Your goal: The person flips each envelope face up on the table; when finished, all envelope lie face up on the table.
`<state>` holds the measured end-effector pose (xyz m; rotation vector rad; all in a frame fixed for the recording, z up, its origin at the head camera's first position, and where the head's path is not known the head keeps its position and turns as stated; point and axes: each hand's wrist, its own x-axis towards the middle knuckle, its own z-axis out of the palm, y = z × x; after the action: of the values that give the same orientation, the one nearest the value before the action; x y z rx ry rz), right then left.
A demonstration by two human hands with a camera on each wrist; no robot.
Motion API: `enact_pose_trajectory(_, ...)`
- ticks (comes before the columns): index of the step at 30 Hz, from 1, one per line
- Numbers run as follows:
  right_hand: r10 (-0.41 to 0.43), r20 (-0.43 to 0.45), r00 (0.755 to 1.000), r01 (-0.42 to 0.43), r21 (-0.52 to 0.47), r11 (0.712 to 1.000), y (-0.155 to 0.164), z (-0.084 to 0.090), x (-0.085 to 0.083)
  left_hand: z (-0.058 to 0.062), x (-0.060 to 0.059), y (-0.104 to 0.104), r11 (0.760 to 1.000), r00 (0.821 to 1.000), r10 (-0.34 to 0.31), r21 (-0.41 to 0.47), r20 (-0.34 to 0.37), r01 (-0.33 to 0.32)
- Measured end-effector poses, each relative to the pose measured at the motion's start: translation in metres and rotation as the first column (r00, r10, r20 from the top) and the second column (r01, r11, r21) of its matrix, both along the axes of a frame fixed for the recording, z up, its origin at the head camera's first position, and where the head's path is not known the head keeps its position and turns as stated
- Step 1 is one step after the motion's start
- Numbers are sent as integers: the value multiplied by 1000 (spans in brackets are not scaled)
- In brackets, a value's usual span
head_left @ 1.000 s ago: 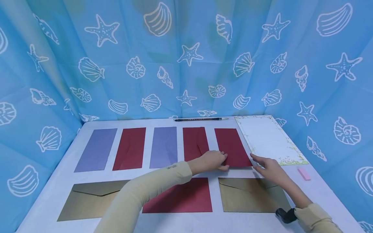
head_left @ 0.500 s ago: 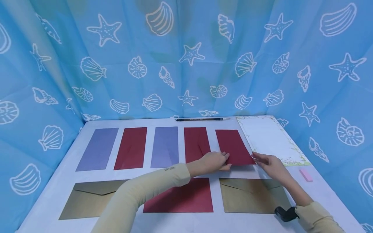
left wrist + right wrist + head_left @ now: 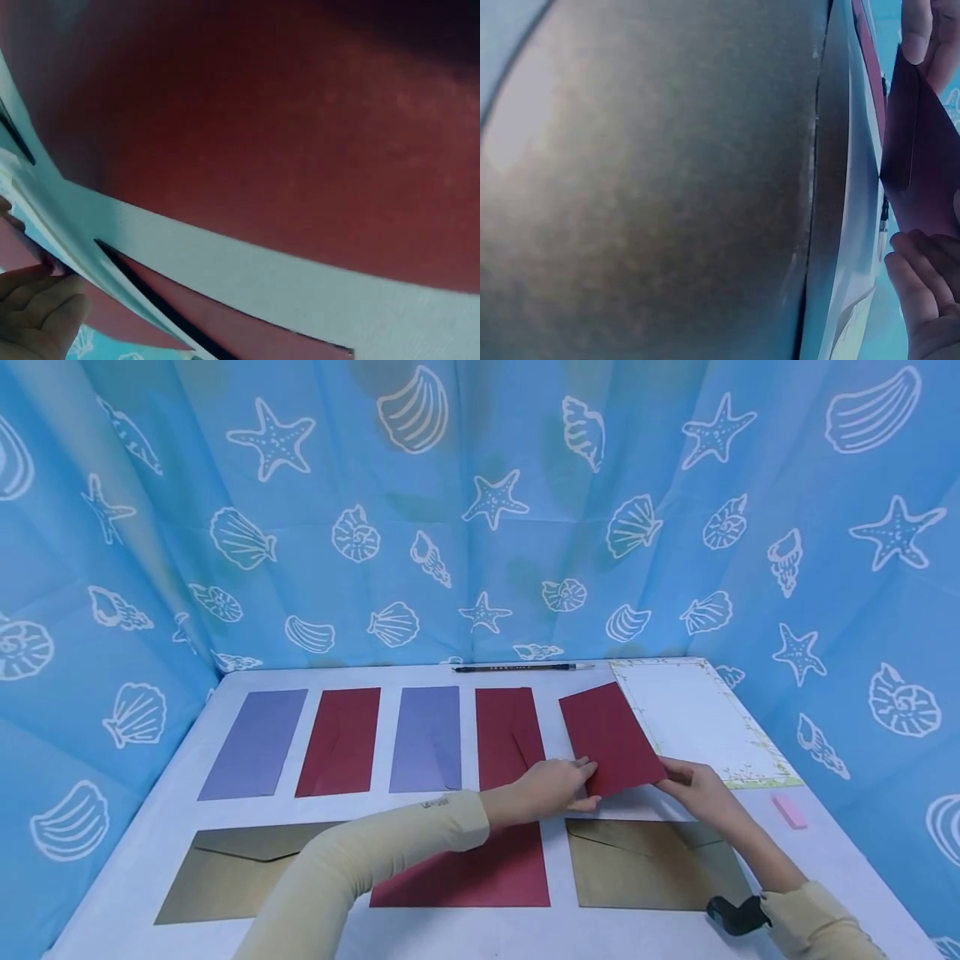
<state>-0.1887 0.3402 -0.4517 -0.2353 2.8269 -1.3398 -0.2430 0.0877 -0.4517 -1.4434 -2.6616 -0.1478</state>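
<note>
The rightmost dark red envelope (image 3: 611, 741) has lifted off the table (image 3: 135, 868) and now tilts. The left hand (image 3: 551, 785) pinches its near-left corner; the right hand (image 3: 693, 787) grips its near-right corner, beside the bordered letter paper (image 3: 693, 714).

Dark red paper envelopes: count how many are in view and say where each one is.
4. Two dark red paper envelopes lie flat in the back row, one is held up by both hands, and one wide one lies in the front row, partly under the left sleeve.

No readable words are showing anywhere. Small marks are sitting on the left sleeve (image 3: 435, 804) and the pen (image 3: 522, 667), too tiny to read.
</note>
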Motion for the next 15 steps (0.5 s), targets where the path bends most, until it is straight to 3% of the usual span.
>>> enact_pose_trajectory(5,23,-3,1000,-23,-34,999,-2,-1,1,-4,0,0,1000,999,5,-2,43,-5)
enact_pose_trajectory(9,46,-13,999,-47,-36,998,-4,-4,1,-4,-3,3,998,991,3,64,136,-12)
enact_pose_trajectory(12,66,-49,997,-67,-20,998,-5,-4,1,-2,-4,6,988,969,-2,148,248,-36)
enact_pose_trajectory(15,99,-114,989,-101,-13,995,-6,-4,0,2,-4,10,970,933,-14,232,360,-75)
